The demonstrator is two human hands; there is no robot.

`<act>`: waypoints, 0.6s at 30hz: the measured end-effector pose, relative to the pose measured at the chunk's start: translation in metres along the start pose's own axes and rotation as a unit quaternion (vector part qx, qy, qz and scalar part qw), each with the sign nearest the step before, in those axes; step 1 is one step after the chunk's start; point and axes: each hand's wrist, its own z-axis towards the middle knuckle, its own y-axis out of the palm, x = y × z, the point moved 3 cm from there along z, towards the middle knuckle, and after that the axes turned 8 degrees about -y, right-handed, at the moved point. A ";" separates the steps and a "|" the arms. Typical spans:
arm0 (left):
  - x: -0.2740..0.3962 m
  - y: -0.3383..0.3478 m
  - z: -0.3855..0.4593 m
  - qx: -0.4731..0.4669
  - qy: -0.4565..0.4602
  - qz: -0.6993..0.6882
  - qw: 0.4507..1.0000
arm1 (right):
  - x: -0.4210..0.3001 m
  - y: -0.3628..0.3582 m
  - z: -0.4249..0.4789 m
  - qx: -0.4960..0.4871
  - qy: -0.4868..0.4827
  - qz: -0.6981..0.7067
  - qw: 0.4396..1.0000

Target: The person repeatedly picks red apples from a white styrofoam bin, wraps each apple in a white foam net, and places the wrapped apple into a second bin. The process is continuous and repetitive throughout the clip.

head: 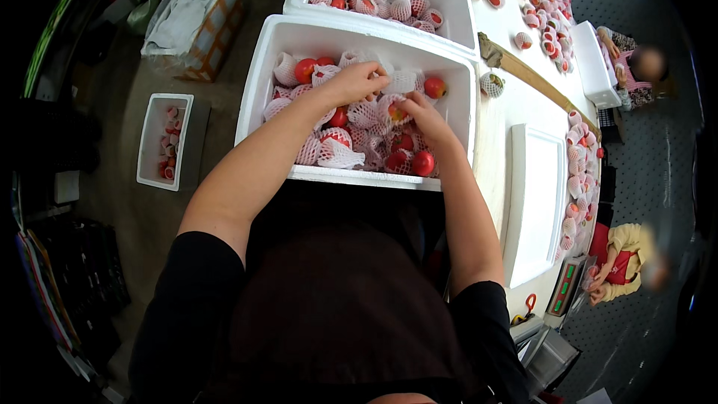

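Observation:
A white foam box (253, 90) stands before me, holding red tomatoes, many wrapped in white foam mesh sleeves. My left hand (364, 81) is over the middle of the box, its fingers bent near a white foam sleeve (401, 82); whether it grips anything I cannot tell. At its right, my right hand (425, 114) has its fingertips on a sleeved tomato (396, 110). A bare tomato (435, 88) lies near the box's right wall, and another bare tomato (423, 163) lies at the near edge.
Behind is a second foam box (465, 17) of sleeved tomatoes. On the right table (493, 140) are a foam lid (538, 202), a scale (565, 286), red-handled scissors (530, 303) and more sleeved tomatoes. Two people are beyond it. A small foam box (188, 146) stands at left.

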 end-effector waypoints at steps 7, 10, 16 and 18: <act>0.009 -0.007 -0.002 0.117 0.084 0.010 0.990 | -0.028 0.024 0.011 0.121 -0.070 0.156 0.978; 0.006 -0.016 0.000 0.122 0.092 -0.004 0.988 | -0.025 0.035 0.022 0.121 -0.112 0.179 0.970; 0.011 -0.012 -0.003 0.028 -0.003 -0.380 0.925 | -0.011 0.030 0.028 0.034 -0.047 0.334 0.941; 0.015 -0.014 -0.007 -0.061 0.001 -0.517 0.854 | -0.017 0.029 0.026 -0.015 -0.063 0.415 0.907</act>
